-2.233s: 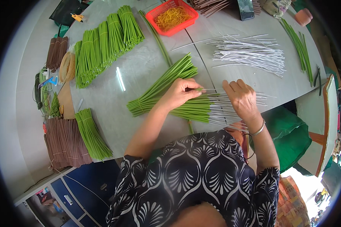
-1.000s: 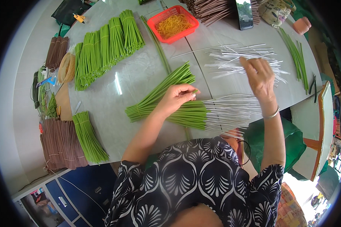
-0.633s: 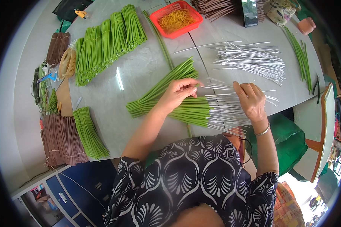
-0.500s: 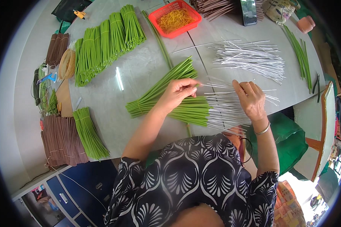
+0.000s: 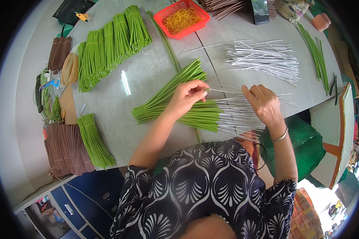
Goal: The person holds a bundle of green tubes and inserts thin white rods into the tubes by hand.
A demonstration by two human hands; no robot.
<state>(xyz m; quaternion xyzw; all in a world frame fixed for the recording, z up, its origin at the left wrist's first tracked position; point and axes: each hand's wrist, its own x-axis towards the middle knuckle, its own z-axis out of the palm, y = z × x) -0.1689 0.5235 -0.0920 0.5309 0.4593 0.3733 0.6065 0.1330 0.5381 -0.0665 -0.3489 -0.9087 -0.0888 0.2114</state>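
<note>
My left hand (image 5: pixel 187 98) is closed in a pinch on the tip of a green stem, above a bundle of thin green stems (image 5: pixel 199 117) held by a band at its left end. White wires (image 5: pixel 237 115) stick out of many of the stem ends to the right. My right hand (image 5: pixel 264 104) hovers over these wires, its thumb and fingers pinched on what looks like one thin white wire that runs toward my left fingertips. The upper stems (image 5: pixel 187 75) of the same bundle fan away and show no wires. Behind my right hand lies a pile of loose white wires (image 5: pixel 263 59).
Banded green bundles (image 5: pixel 111 42) stand at the back left, with a red basket (image 5: pixel 181 30) of yellow rubber bands beside them. Brown stems (image 5: pixel 70 147) and another green bundle (image 5: pixel 95 139) lie at left. Pliers (image 5: pixel 334 88) rest at the right edge; a phone (image 5: pixel 260 12) stands far back.
My right hand has shifted slightly left and down, closer to my left hand. The left hand keeps its pinch in nearly the same place.
</note>
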